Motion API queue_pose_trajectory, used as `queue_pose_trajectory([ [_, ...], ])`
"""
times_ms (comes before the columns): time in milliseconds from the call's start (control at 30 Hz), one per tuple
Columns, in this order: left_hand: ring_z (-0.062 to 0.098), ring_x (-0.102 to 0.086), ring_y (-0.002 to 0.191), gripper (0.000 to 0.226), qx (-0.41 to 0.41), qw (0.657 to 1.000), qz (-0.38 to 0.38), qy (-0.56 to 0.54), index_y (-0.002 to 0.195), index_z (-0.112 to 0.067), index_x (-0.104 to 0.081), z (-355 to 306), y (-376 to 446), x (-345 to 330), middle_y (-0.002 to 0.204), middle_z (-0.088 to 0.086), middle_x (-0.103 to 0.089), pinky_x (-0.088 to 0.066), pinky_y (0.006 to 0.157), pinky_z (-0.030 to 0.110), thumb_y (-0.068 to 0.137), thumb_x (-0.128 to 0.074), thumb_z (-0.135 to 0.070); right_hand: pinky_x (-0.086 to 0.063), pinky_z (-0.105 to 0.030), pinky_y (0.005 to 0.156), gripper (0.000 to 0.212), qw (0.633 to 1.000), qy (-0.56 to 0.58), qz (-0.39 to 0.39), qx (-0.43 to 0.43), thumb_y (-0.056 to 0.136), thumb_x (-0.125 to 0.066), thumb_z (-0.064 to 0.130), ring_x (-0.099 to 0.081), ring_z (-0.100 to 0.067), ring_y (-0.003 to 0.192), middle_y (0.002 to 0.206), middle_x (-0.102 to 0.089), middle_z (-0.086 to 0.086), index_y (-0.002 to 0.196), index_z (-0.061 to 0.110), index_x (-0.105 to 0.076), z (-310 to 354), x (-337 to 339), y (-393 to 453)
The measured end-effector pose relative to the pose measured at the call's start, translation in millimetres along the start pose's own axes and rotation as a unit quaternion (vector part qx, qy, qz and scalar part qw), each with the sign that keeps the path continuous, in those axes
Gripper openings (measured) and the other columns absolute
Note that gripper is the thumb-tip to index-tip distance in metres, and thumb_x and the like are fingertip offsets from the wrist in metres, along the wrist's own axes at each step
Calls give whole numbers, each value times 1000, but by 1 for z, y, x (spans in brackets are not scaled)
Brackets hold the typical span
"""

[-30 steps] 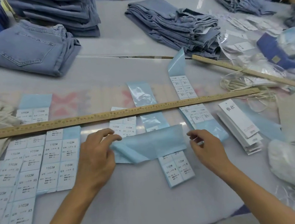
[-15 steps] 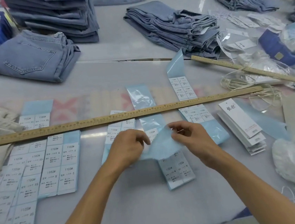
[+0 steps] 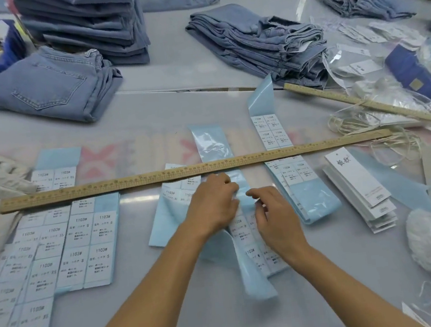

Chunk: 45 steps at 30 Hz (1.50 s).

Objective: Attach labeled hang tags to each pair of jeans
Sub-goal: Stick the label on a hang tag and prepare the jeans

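Both hands had shifted onto the pale-blue glossy label-backing strip (image 3: 244,265); left hand (image 3: 212,206) pinched its upper edge, right hand (image 3: 274,218) hovered with curled fingers, hold unclear; likely peeling a size sticker; white card hang tags (image 3: 359,187) lay untouched, folded blue jeans (image 3: 47,85) well apart.

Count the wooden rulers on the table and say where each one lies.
2. One long wooden ruler lies across the label strips just beyond both hands. A second ruler lies diagonally at the right, by the folded jeans stack; its far end runs out of frame.
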<state>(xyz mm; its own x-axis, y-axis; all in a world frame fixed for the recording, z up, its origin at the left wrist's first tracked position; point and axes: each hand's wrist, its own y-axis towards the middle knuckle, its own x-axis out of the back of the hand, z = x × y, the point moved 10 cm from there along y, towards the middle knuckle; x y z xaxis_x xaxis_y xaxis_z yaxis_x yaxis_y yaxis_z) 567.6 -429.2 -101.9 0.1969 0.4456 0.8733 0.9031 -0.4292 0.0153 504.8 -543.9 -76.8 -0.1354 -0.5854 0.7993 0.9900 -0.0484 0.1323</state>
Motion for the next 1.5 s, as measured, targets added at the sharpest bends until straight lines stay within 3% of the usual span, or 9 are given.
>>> queue_pose_trajectory([
  [133, 22, -48, 114, 27, 8, 999, -33, 7, 114, -13, -64, 9, -8, -7, 123, -1, -53, -46, 91, 39, 94, -59, -31, -55, -49, 88, 37, 992, -95, -16, 78, 85, -59, -8, -60, -38, 104, 120, -63, -19, 120, -2, -68, -16, -27, -16],
  [333, 23, -51, 108, 18, 5, 997, -71, -2, 111, -11, -66, 11, -13, -5, 119, 0, -58, -44, 88, 38, 97, -59, -22, -56, -48, 81, 49, 988, -128, -23, 80, 80, -56, -2, -60, -37, 98, 120, -62, -19, 128, 1, -65, -15, -27, -16],
  [733, 24, -55, 99, 11, -10, 990, -86, 108, 103, -15, -65, -4, -14, 0, 104, 0, -61, -44, 77, 34, 98, -54, -15, -57, -47, 83, 52, 986, -134, -29, 92, 75, -68, -7, -61, -35, 99, 120, -62, -18, 126, 4, -67, -12, -24, -17],
  [833, 25, -58, 88, 5, -14, 989, -92, 118, 91, -15, -65, -9, -15, 4, 91, 1, -63, -44, 68, 34, 91, -64, -10, -57, -46, 82, 53, 987, -129, -32, 92, 73, -69, -8, -62, -35, 97, 119, -63, -19, 124, 3, -68, -12, -24, -17],
  [933, 26, -60, 72, 17, -32, 986, -91, 138, 78, -15, -62, -16, -18, 7, 74, 1, -61, -35, 57, 32, 77, -76, -4, -57, -46, 83, 53, 987, -127, -36, 95, 73, -69, -8, -62, -35, 97, 119, -63, -19, 125, 3, -68, -12, -25, -18],
  [1067, 25, -53, 57, 34, -44, 981, -113, 154, 63, -15, -53, -19, -20, 16, 60, 2, -53, -25, 54, 29, 58, -81, 5, -57, -46, 82, 53, 986, -131, -37, 97, 74, -69, -6, -61, -34, 98, 119, -62, -18, 126, 4, -67, -14, -26, -18],
  [1133, 25, -56, 65, 29, -49, 981, -111, 151, 67, -15, -56, -16, -20, 11, 67, 2, -56, -31, 56, 31, 65, -79, 3, -57, -47, 80, 54, 986, -130, -40, 96, 75, -67, -5, -61, -34, 97, 119, -62, -18, 128, 4, -66, -14, -26, -18],
  [1267, 26, -58, 93, 10, -51, 986, -99, 128, 91, -14, -63, -6, -16, -1, 99, 2, -62, -44, 75, 35, 87, -64, -5, -57, -45, 76, 56, 984, -141, -42, 100, 79, -61, 0, -61, -35, 93, 115, -63, -18, 134, 3, -62, -12, -27, -16],
  [1500, 28, -58, 87, 8, -47, 985, -120, 112, 87, -13, -63, -6, -16, 6, 91, 2, -63, -46, 72, 37, 88, -67, -6, -56, -45, 79, 49, 983, -139, -54, 107, 77, -59, -2, -59, -33, 93, 115, -62, -17, 126, 4, -67, -13, -26, -18],
])
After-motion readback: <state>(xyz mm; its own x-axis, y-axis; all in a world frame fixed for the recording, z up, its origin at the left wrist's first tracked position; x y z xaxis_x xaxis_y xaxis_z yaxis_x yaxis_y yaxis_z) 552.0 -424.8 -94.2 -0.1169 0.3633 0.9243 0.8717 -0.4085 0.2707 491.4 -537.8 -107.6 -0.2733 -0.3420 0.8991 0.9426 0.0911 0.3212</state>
